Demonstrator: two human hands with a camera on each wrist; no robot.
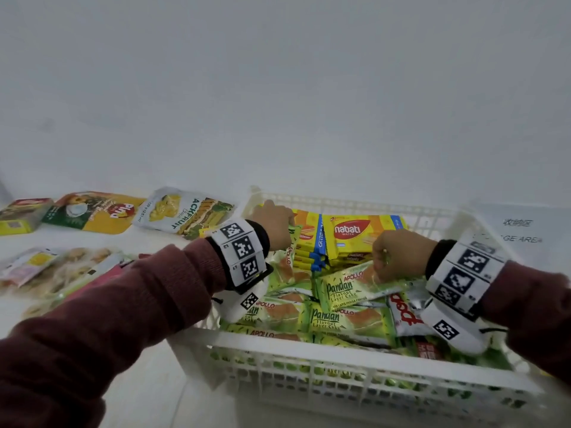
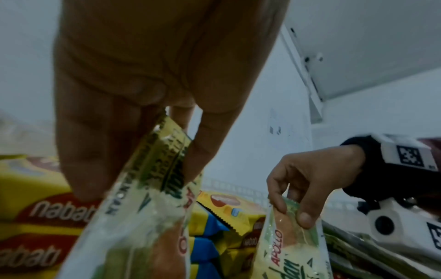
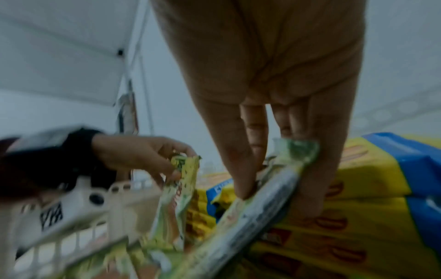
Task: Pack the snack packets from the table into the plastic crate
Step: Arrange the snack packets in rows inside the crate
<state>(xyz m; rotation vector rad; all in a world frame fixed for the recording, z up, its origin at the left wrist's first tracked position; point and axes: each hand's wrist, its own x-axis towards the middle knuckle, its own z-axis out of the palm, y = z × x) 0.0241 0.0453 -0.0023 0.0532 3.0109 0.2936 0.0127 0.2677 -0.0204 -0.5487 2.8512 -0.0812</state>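
White table (image 1: 160,381), grey wall behind. Over the white plastic crate (image 1: 340,344), left hand (image 1: 273,225) and right hand (image 1: 398,253) are each pinching 1 Apollo pandan cake packet (image 2: 148,188) by its end. Step: placing. Next: lowering both beside the Nabati wafers (image 1: 352,231); the jackfruit chips pouch (image 1: 182,213) is waiting on the table.

Crate (image 1: 346,341) open from above; access only over the rim. Interior crowded: green cake packets (image 1: 336,319) cover the near and middle floor, stacked yellow wafer packs (image 1: 352,239) fill the far part up to about rim height. Left hand (image 1: 273,225) occupies the far-left corner with a green packet (image 2: 152,198) standing on end; right hand (image 1: 398,253) occupies the centre-right, pinching another packet (image 2: 293,236). Gap between the hands lies over the wafer packs. Counter (image 1: 173,393) left of the crate: pouches (image 1: 185,211) along the back, more packets (image 1: 58,267) nearer.
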